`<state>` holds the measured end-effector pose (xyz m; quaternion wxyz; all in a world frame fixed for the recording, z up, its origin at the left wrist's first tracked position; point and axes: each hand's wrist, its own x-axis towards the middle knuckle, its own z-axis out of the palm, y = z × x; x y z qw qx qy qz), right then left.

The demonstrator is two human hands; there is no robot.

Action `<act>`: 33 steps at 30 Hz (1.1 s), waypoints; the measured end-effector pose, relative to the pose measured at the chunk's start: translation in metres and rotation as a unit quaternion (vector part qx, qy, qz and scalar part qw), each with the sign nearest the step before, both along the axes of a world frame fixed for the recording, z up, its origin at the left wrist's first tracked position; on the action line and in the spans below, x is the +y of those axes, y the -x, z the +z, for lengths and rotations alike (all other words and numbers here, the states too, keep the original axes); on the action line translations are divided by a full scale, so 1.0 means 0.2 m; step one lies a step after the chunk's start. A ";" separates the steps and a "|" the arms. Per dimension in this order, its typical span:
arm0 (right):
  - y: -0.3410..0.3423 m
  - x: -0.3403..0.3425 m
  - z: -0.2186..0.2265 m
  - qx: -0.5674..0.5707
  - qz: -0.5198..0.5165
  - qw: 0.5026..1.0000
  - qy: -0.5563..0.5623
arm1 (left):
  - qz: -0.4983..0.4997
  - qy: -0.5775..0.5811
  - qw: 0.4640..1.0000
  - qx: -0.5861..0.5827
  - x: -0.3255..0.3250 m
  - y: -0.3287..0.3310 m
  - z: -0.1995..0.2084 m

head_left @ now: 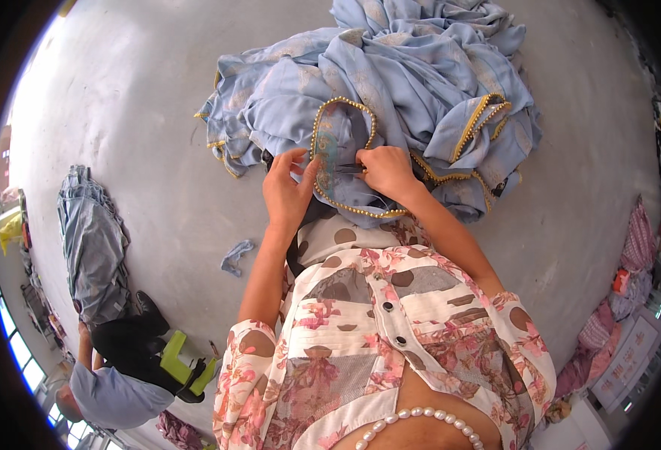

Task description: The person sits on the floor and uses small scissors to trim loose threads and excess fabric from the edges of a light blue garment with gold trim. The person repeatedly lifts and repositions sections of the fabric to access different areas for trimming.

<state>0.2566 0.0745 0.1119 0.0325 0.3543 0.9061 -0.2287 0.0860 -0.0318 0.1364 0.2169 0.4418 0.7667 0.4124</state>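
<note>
Cloth heap [390, 82] on floor [593, 187], co-worker [117, 394] at left

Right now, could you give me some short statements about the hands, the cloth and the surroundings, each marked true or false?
1. The left hand and right hand are both at the blue cloth. True.
2. The right hand is empty. False: it holds a small dark tool.
3. The cloth has a gold beaded trim. True.
4. Nobody else is around. False: another person is at the lower left.
5. A small blue scrap lies on the floor. True.
</note>
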 end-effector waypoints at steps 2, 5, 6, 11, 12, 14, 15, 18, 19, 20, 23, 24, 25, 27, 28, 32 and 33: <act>0.00 0.02 0.01 0.126 -0.072 0.985 0.093 | -0.011 0.090 0.994 -0.059 -0.01 0.01 -0.06; -0.05 0.09 0.08 0.355 -0.232 0.830 0.361 | -0.027 0.123 0.984 -0.123 -0.03 0.02 -0.16; -0.07 0.12 0.10 0.421 -0.224 0.806 0.351 | -0.032 0.117 0.983 -0.140 -0.03 0.02 -0.18; -0.08 0.12 0.30 0.353 -0.184 0.852 0.339 | -0.020 0.076 0.986 -0.148 -0.03 0.01 -0.17; -0.09 0.11 0.31 0.303 -0.156 0.892 0.298 | -0.021 0.064 0.992 -0.102 -0.03 0.01 -0.15; -0.15 0.08 0.34 0.196 -0.099 0.951 0.216 | -0.021 0.029 0.995 -0.089 -0.03 0.00 -0.11; -0.18 0.08 0.36 0.142 -0.099 0.961 0.214 | -0.021 0.012 0.996 -0.082 -0.04 0.00 -0.09; -0.24 0.07 0.42 0.030 -0.019 0.983 0.178 | -0.047 -0.041 0.998 -0.009 -0.01 -0.02 -0.05; -0.26 0.06 0.42 -0.006 0.011 0.985 0.172 | -0.052 -0.025 0.998 -0.020 0.00 -0.05 0.01; -0.27 0.05 0.42 0.023 0.011 0.976 0.215 | -0.074 -0.044 0.996 -0.021 0.02 -0.06 0.04; -0.28 0.02 0.37 0.108 -0.027 0.923 0.368 | -0.142 -0.088 0.984 -0.057 0.07 -0.12 0.11; -0.28 0.01 0.36 0.164 -0.076 0.892 0.413 | -0.172 -0.063 0.978 -0.095 0.08 -0.13 0.11; -0.27 -0.01 0.35 0.220 -0.122 0.854 0.455 | -0.201 -0.038 0.970 -0.129 0.09 -0.14 0.11; -0.28 -0.01 0.37 0.272 -0.197 0.783 0.524 | -0.237 0.033 0.943 -0.233 0.09 -0.17 0.11; -0.28 -0.02 0.36 0.285 -0.204 0.782 0.515 | -0.234 0.054 0.933 -0.268 0.09 -0.18 0.11; -0.29 -0.02 0.36 0.342 -0.228 0.776 0.478 | -0.237 0.103 0.896 -0.361 0.07 -0.21 0.09; -0.29 -0.02 0.37 0.357 -0.234 0.773 0.469 | -0.245 0.106 0.895 -0.357 0.07 -0.21 0.09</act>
